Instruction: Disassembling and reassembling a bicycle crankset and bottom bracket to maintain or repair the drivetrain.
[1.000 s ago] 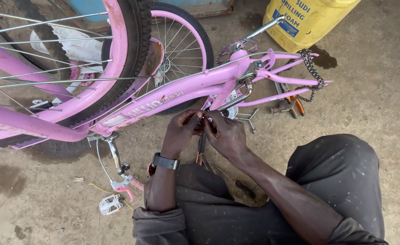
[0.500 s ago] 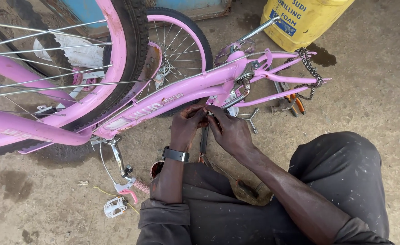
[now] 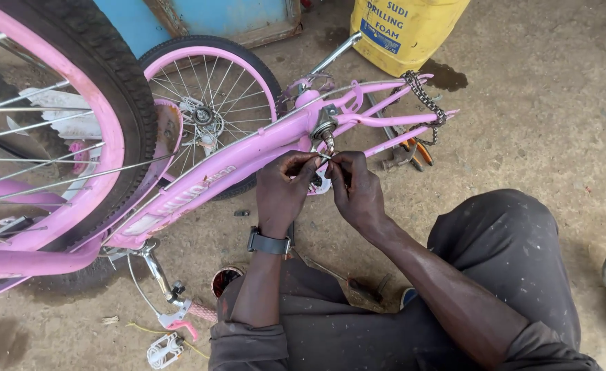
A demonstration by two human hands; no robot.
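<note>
A pink bicycle frame [image 3: 248,161] lies on its side in front of me, with its bottom bracket axle [image 3: 326,134] sticking out toward me. My left hand [image 3: 284,189] and my right hand [image 3: 354,187] meet just below that axle, fingertips pinched together on a small metal part at its end. A dark watch sits on my left wrist. A loose chain [image 3: 423,102] hangs over the pink rear stays.
A large spoked wheel with a black tyre [image 3: 121,110] fills the left; a smaller pink-rimmed wheel [image 3: 210,103] lies behind the frame. A yellow jerrycan [image 3: 402,31] stands at the top. Pliers [image 3: 413,151] lie on the ground by the stays. A small tin [image 3: 224,278] sits near my knee.
The view has drawn closer and shifted. Both hands have risen from under the frame to the end of the axle, fingertips closer together on the small part.
</note>
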